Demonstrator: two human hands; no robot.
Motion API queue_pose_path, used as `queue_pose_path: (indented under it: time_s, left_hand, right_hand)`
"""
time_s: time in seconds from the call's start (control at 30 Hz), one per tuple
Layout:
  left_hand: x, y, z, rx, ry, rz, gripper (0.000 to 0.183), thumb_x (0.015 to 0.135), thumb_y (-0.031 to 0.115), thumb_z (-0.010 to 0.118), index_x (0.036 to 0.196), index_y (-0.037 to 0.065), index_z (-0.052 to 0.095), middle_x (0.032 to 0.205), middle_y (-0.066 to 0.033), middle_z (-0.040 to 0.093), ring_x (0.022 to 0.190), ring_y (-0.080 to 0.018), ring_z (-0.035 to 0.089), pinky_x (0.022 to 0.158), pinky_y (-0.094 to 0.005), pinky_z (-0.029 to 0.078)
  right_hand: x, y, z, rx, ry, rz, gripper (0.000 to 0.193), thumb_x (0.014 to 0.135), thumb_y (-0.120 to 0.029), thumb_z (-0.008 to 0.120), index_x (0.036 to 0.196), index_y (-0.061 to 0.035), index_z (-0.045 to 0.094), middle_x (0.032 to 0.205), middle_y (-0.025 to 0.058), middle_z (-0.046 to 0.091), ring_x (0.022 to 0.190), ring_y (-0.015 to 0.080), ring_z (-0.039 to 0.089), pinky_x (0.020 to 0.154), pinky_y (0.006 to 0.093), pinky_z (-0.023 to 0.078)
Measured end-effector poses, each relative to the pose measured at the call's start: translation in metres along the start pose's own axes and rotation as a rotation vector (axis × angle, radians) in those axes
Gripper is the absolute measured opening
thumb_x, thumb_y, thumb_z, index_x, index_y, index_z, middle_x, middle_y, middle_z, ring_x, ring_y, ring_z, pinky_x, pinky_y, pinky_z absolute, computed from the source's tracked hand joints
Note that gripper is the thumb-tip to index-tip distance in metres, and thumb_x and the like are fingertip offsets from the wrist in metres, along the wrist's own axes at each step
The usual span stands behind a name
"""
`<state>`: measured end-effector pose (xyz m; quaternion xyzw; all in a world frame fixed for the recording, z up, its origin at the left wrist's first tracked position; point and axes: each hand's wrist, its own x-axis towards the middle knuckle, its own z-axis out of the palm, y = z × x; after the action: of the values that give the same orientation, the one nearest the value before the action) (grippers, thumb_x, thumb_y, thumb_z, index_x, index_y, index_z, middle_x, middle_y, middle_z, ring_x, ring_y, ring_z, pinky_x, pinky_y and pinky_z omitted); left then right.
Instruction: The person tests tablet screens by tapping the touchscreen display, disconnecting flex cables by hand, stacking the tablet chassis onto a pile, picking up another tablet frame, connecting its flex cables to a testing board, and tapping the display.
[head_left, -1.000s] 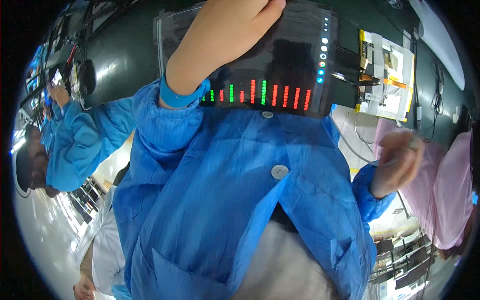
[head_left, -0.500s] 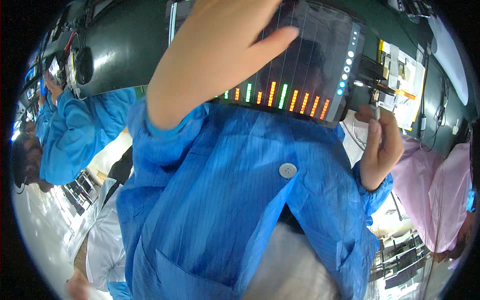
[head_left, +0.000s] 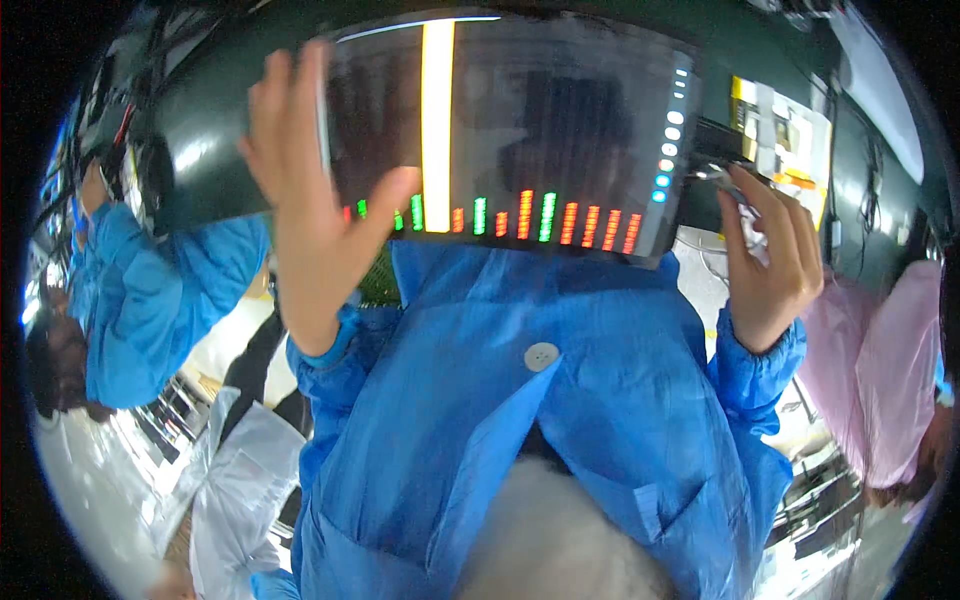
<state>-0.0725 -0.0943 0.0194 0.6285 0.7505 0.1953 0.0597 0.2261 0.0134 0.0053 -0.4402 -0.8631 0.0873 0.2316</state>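
A large tablet (head_left: 580, 140) with a dark screen lies in front of me. Red and green lines of text run along its near edge, and one bright yellow bar stands out left of centre. My left hand (head_left: 315, 190) is open at the tablet's left edge, slightly blurred, with the thumb over the screen and the fingers stretched away from me. To the right of the tablet, my right hand (head_left: 775, 245) has thumb and fingers closed around a small, shiny, pale metallic piece, whose kind I cannot make out.
Yellow-edged papers (head_left: 785, 130) lie on the dark table (head_left: 215, 120) at the right, with thin black cables (head_left: 870, 195) beyond. A person in a blue coat (head_left: 165, 300) works at my left. Pink clothing (head_left: 870, 350) shows at my right.
My left hand has drawn back leftward from over the screen to its left edge. A yellow bar now shows on the screen. My right hand's fingers have moved up around the small piece.
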Motion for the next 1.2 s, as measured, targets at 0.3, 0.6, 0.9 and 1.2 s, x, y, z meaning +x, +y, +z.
queue_pose_path:
  time_s: [0.3,0.6,0.9,1.2]
  left_hand:
    - [0.006,-0.028,0.015,-0.648,0.154,-0.333,0.059,0.090,0.023,0.053,0.142,0.001,0.035,0.144,-0.0154,0.037,0.132,-0.0247,0.037,0.109,-0.0361,0.028]
    - [0.000,-0.030,0.020,-0.885,0.130,-0.436,0.061,0.088,0.026,0.055,0.140,-0.001,0.038,0.136,-0.0152,0.047,0.123,-0.0251,0.049,0.102,-0.0353,0.039]
    - [0.003,-0.031,0.022,-0.951,0.113,-0.464,0.070,0.081,0.029,0.058,0.141,0.000,0.036,0.138,-0.0164,0.044,0.126,-0.0273,0.046,0.104,-0.0369,0.038]
    - [0.012,-0.041,0.022,-1.020,0.053,-0.405,0.075,0.079,0.030,0.059,0.141,-0.003,0.034,0.139,-0.0180,0.043,0.126,-0.0275,0.046,0.105,-0.0362,0.037]
  right_hand:
    - [0.004,0.006,0.003,0.103,-0.058,-0.138,0.015,0.073,-0.011,0.071,0.086,-0.0060,0.065,0.075,0.0034,0.058,0.064,0.0199,0.061,0.056,0.0316,0.050]
    - [0.011,0.012,0.001,0.150,-0.142,-0.207,0.013,0.074,-0.010,0.067,0.085,-0.0056,0.061,0.075,0.0045,0.054,0.066,0.0206,0.060,0.056,0.0315,0.050]
    - [0.011,0.013,-0.002,0.200,-0.251,-0.144,0.017,0.072,-0.005,0.074,0.087,-0.0003,0.066,0.080,0.0087,0.062,0.067,0.0230,0.064,0.058,0.0324,0.050]
    - [0.011,0.007,0.000,0.196,-0.222,-0.145,0.018,0.072,-0.005,0.074,0.088,0.0002,0.066,0.078,0.0088,0.061,0.066,0.0234,0.063,0.057,0.0329,0.050]
